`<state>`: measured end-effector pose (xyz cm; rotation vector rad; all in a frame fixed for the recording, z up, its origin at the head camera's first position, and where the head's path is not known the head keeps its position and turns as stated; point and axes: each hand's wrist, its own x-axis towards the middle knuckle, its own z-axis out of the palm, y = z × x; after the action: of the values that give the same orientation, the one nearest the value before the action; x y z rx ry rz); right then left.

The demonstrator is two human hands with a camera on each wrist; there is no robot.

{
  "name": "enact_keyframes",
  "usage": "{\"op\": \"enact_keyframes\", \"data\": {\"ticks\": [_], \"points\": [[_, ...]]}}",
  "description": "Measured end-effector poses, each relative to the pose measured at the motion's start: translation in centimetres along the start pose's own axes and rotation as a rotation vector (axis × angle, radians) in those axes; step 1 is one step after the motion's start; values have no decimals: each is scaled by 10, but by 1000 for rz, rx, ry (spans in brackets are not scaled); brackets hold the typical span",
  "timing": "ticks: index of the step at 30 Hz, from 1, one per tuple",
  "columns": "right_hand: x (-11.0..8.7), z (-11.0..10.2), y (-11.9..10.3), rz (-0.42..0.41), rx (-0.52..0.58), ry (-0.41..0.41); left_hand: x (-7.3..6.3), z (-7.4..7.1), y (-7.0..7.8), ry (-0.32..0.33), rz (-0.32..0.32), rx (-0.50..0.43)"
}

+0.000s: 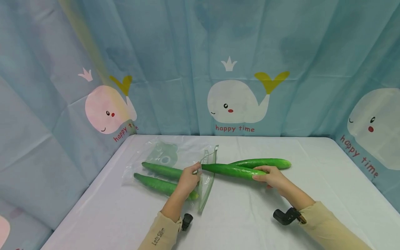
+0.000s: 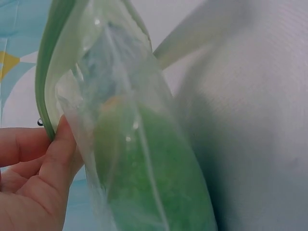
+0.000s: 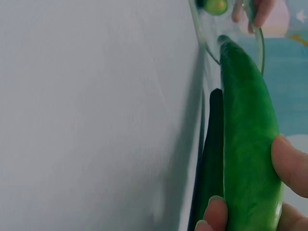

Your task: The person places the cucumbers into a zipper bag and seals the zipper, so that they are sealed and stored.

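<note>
My right hand (image 1: 272, 177) grips a green cucumber (image 1: 231, 170) near its right end, thumb on one side and fingers on the other. The cucumber's far tip points left into the mouth of a clear zip bag (image 1: 204, 198). My left hand (image 1: 188, 181) pinches the rim of that bag between thumb and finger, and the mouth stands open in the left wrist view. Inside the bag lie two cucumbers, an upper one (image 1: 162, 170) and a lower one (image 1: 156, 184), the latter partly behind my left hand. Another cucumber (image 1: 268, 162) lies on the table behind the held one.
A white cloth covers the table (image 1: 250, 222). The bag bears a pale green printed figure (image 1: 164, 152). Blue curtains (image 1: 175, 104) with whale prints hang behind and at both sides. A black wrist camera (image 1: 285, 216) sits on my right sleeve, another (image 1: 187, 221) on the left.
</note>
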<state>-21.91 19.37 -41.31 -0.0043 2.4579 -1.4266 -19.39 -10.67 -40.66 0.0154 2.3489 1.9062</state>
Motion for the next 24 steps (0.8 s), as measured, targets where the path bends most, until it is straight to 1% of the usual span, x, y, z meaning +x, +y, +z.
{"op": "enact_keyframes", "data": {"ticks": [7,11,15,21,24], "points": [[1,12,-5,4,0,11,0,0,2,14,22,43],[4,20,-4,12,13,12,-1,1,2,20,14,62],[8,28,-5,32,30,0,-1,2,1,31,8,57],[14,39,-11,74,95,-36,-1,1,1,39,14,56],[17,43,-13,83,103,-54,0,0,1,39,13,53]]}}
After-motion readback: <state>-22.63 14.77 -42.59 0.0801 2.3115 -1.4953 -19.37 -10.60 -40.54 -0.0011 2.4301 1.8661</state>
